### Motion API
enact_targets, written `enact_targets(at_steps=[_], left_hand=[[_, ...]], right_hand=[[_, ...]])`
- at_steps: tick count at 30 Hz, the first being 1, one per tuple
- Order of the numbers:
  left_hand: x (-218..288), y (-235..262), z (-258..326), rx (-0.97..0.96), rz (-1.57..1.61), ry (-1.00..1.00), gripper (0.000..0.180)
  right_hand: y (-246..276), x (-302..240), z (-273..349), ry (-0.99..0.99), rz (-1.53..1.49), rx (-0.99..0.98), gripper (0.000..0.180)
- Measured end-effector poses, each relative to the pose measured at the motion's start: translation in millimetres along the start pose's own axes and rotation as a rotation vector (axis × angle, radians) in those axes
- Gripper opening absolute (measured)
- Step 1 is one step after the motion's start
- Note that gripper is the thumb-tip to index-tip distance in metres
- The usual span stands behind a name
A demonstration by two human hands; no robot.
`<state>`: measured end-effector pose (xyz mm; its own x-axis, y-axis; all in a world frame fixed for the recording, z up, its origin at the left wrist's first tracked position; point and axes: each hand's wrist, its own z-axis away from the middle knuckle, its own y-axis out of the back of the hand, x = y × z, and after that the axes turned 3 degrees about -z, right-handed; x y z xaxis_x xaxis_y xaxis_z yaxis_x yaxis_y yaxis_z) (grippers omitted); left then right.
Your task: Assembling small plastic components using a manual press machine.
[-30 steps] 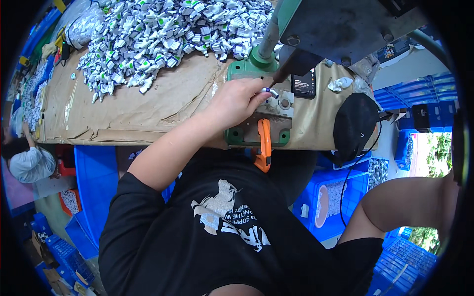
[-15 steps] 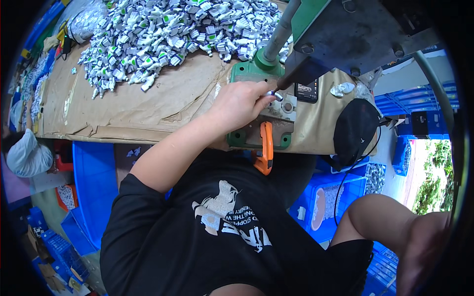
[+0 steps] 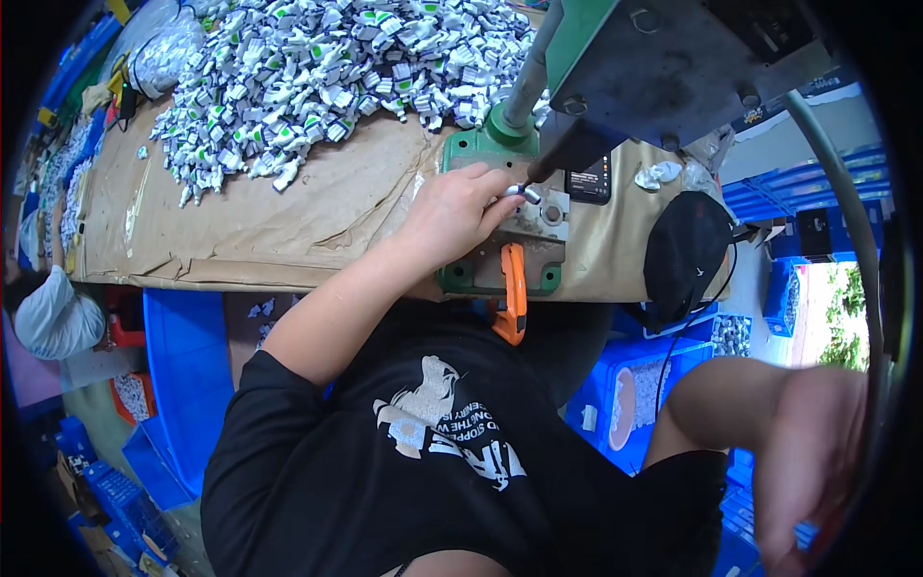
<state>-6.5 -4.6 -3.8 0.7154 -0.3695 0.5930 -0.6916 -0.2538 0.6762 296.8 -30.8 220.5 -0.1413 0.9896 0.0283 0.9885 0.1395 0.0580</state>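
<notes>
My left hand (image 3: 461,207) reaches over the base of a green bench press (image 3: 461,144). Between thumb and fingertips it pinches a small white and dark-blue piece (image 3: 524,192) on the metal fixture (image 3: 550,216). The press's dark, slanting rod (image 3: 556,154) comes down right beside that piece, but I cannot tell whether they touch. At the far right, my right hand (image 3: 808,462) is lowered near the curved grey bar (image 3: 856,207). Its fingers are blurred and partly lost in the dark rim, so its grip does not show.
A big heap of small white, blue and green pieces (image 3: 317,87) covers the back of the papered table (image 3: 269,236). An orange-handled tool (image 3: 512,288) stands at the press's front edge. Right of it are a phone (image 3: 589,183) and a black cap (image 3: 687,255). Blue bins (image 3: 187,375) stand below.
My right hand has moved downward at the right edge. My left hand keeps its pinch on the small piece at the fixture. The whole view has shifted slightly.
</notes>
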Motion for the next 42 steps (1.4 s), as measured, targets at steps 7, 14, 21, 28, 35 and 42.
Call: enact_targets(at_steps=[7, 14, 21, 28, 35, 42], left_hand=[[-22, 36, 88, -0.044, -0.061, -0.139, 0.028], [-77, 105, 278, -0.057, -0.477, 0.135, 0.023], [-76, 131, 275, -0.173, -0.497, 0.025, 0.02], [-149, 122, 133, 0.4, -0.729, 0.411, 0.027], [-185, 123, 99, 0.279, -0.585, 0.826, 0.042], [-151, 111, 113, 0.206, -0.365, 0.622, 0.026]], right_hand=[[-39, 131, 129, -0.504, 0.2, 0.175, 0.036], [-18, 140, 260, -1.024, 0.514, -0.518, 0.039], [-36, 136, 279, -0.92, 0.721, -0.762, 0.039], [-35, 135, 281, -0.942, 0.707, -0.757, 0.039], [-27, 152, 277, -1.165, 0.574, -0.593, 0.046], [-21, 160, 286, -1.042, 0.648, -0.661, 0.05]])
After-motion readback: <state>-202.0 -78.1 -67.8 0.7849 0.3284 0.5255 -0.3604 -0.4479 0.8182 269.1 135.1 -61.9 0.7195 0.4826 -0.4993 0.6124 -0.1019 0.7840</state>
